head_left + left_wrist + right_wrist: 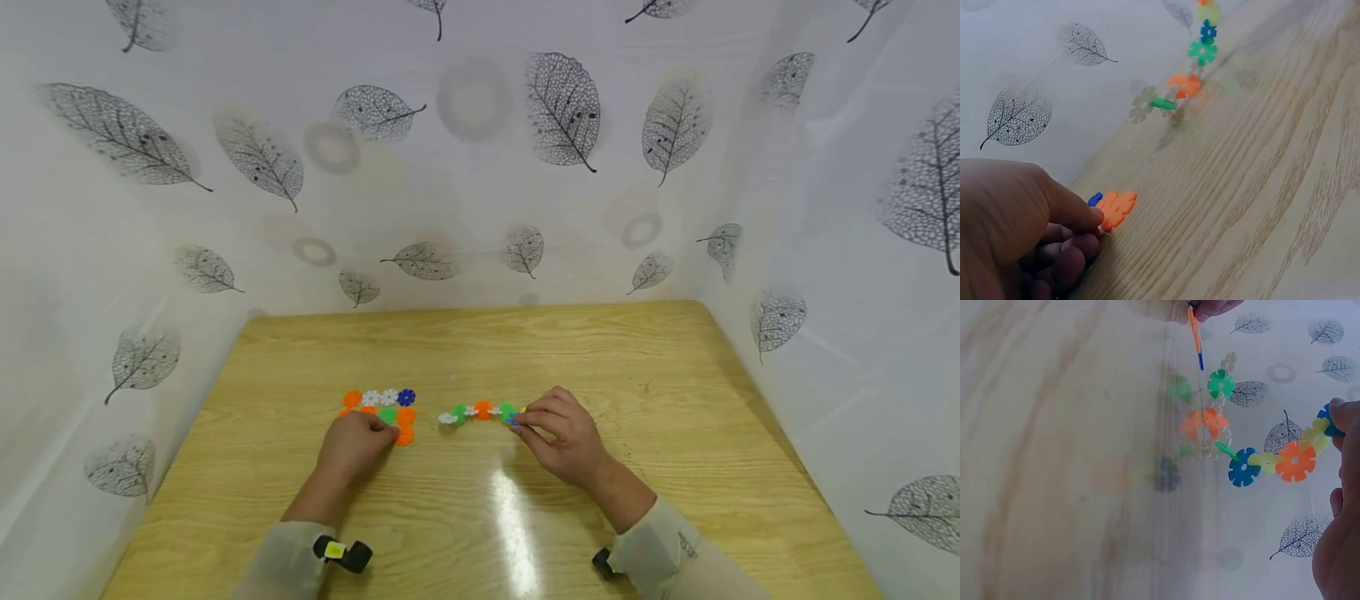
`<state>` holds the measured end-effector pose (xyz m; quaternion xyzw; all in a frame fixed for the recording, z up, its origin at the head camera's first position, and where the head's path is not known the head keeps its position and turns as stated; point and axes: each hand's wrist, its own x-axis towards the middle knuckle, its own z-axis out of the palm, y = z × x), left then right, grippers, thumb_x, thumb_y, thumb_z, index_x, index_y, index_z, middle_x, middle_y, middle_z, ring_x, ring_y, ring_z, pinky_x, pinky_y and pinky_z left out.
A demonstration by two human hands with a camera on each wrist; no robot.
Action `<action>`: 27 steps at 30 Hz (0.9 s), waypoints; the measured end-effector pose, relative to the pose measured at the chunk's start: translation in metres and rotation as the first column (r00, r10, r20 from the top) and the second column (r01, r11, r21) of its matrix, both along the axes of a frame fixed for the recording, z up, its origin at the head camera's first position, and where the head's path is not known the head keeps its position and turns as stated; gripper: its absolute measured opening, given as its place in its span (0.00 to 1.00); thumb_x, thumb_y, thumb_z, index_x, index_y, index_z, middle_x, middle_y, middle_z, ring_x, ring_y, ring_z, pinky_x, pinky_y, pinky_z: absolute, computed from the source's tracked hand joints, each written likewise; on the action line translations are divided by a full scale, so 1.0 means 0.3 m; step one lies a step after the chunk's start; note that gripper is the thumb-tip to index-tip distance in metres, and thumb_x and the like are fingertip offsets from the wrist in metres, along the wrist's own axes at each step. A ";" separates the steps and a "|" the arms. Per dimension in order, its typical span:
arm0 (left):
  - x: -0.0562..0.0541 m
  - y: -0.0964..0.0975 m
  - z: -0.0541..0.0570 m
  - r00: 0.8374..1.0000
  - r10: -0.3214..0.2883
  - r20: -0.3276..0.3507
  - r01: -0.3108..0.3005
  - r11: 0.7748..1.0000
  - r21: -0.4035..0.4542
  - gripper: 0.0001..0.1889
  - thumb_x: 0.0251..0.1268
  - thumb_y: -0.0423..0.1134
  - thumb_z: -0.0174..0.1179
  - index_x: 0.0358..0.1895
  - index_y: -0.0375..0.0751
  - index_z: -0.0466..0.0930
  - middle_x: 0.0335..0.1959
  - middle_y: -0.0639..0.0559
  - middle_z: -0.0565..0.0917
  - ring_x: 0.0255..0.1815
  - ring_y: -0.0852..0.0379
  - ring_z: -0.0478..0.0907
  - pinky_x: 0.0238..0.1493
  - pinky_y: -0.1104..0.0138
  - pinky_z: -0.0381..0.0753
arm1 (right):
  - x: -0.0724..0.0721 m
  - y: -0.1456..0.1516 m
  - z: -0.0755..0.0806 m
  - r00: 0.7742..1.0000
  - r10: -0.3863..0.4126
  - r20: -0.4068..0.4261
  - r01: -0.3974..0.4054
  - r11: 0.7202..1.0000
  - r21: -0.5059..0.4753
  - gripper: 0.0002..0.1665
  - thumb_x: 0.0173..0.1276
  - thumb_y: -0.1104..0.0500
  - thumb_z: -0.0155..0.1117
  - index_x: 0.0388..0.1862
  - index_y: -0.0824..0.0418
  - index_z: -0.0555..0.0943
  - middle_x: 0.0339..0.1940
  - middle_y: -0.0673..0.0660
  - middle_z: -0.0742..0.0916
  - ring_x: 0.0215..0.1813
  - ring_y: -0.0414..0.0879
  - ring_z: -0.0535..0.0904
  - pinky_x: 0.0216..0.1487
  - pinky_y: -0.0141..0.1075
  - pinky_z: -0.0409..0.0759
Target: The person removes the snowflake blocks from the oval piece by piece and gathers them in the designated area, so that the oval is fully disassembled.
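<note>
My right hand (566, 437) pinches a blue snowflake disc (1327, 420) at one end of a chain of interlocked plastic snowflake discs. The chain has white, green, orange, blue and yellow pieces, among them an orange disc (483, 410), and reaches left from the hand to a white disc (447, 418). My left hand (356, 447) is at a group of snowflake discs on the table, thumb and forefinger together at the edge of an orange disc (405, 436). In the left wrist view, the thumb overlaps the orange discs (1116, 209), with the other fingers curled beneath. The left hand covers part of the group.
Behind the left hand lie an orange disc (352, 398), white discs (372, 398) and a dark blue disc (407, 397). A green disc (387, 415) is by its fingers. The wooden table (480, 350) meets a white leaf-print curtain (472, 183) at the back and sides.
</note>
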<state>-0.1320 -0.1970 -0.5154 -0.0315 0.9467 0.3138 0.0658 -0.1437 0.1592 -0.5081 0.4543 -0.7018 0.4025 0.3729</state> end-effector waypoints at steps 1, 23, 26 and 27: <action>0.000 -0.002 -0.003 1.000 -0.003 -0.003 0.003 1.000 -0.001 0.12 0.66 0.47 0.69 0.30 0.43 0.91 0.27 0.55 0.88 0.29 0.56 0.82 0.36 0.56 0.83 | 0.000 0.000 0.001 1.000 -0.001 -0.002 0.001 1.000 0.000 0.05 0.66 0.62 0.77 0.38 0.63 0.91 0.32 0.53 0.88 0.34 0.48 0.78 0.36 0.37 0.76; 0.011 0.135 0.054 0.996 -0.027 -0.091 0.052 0.959 0.279 0.07 0.67 0.45 0.71 0.35 0.47 0.92 0.28 0.59 0.86 0.28 0.58 0.78 0.31 0.63 0.78 | -0.001 -0.007 0.010 1.000 0.002 0.008 -0.002 1.000 0.014 0.05 0.66 0.61 0.77 0.37 0.62 0.91 0.33 0.52 0.88 0.34 0.48 0.78 0.37 0.38 0.76; 0.018 0.176 0.059 0.990 -0.079 -0.115 0.113 0.936 0.333 0.06 0.67 0.44 0.71 0.37 0.47 0.92 0.29 0.59 0.87 0.30 0.58 0.79 0.33 0.63 0.80 | 0.001 -0.007 0.009 1.000 0.002 0.011 -0.002 1.000 0.014 0.05 0.67 0.60 0.76 0.37 0.62 0.91 0.33 0.52 0.88 0.34 0.48 0.78 0.37 0.38 0.76; 0.021 0.190 0.058 0.987 -0.101 -0.123 0.139 0.924 0.357 0.06 0.68 0.44 0.71 0.37 0.46 0.92 0.30 0.58 0.87 0.30 0.58 0.80 0.33 0.63 0.81 | 0.001 -0.007 0.009 1.000 0.002 0.010 -0.002 1.000 0.013 0.05 0.67 0.60 0.76 0.37 0.62 0.91 0.33 0.52 0.88 0.34 0.48 0.78 0.37 0.37 0.76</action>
